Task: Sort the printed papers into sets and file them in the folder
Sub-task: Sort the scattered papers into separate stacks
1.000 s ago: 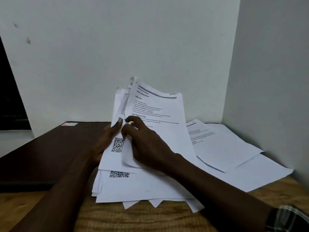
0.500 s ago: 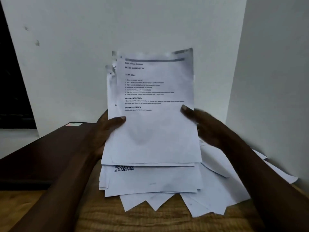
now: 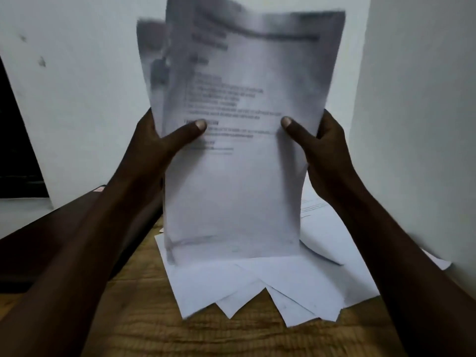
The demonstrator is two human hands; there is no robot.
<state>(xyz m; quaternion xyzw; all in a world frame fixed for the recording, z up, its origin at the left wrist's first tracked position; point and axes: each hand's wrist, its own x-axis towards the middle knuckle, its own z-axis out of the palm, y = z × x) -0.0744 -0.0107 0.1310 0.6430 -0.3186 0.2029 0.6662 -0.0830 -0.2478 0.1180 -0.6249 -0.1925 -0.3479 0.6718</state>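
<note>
A stack of printed papers [image 3: 231, 197] stands upright in front of me, blurred, with lines of text on the front sheet. My left hand [image 3: 157, 140] grips its left edge, thumb across the front. My right hand [image 3: 322, 145] grips the right edge the same way. The stack's bottom edge sits just above or on the loose white sheets [image 3: 283, 287] that lie fanned on the wooden table [image 3: 144, 325]. A dark brown folder [image 3: 31, 253] lies flat on the table at the left, partly hidden by my left forearm.
White walls stand close behind and to the right, forming a corner. More printed sheets [image 3: 324, 222] lie against the right wall. A dark opening [image 3: 15, 150] shows at the far left.
The stack has risen and come nearer to the camera, now held upright. My right hand went from fingering the sheets to gripping the stack's right edge. The view tilted down slightly.
</note>
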